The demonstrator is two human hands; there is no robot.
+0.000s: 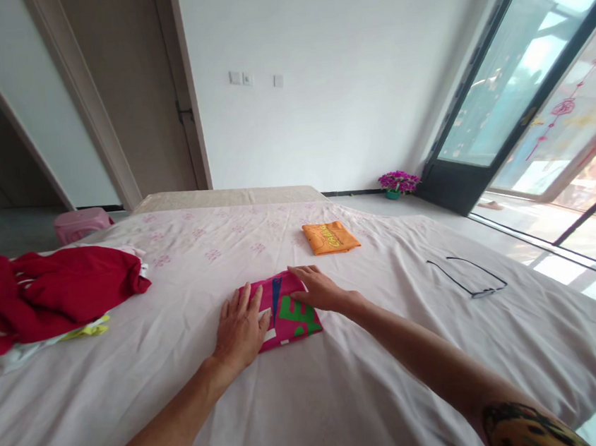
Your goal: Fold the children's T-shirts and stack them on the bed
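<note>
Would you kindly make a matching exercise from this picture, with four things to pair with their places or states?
Things:
1. Pink cloth
2. Orange cloth
3. Glasses
4. Red cloth

Places or states:
A. Lying with temples unfolded
B. Heaped at the picture's left edge
C. Touched by the left hand and the right hand
D. Folded, with yellow print

Right pairs: 1-C, 2-D, 3-A, 4-B

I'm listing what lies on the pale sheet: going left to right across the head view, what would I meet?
Clothes pile topped with red fabric → folded pink cloth with green and white print → folded orange cloth → dark-framed glasses.
</note>
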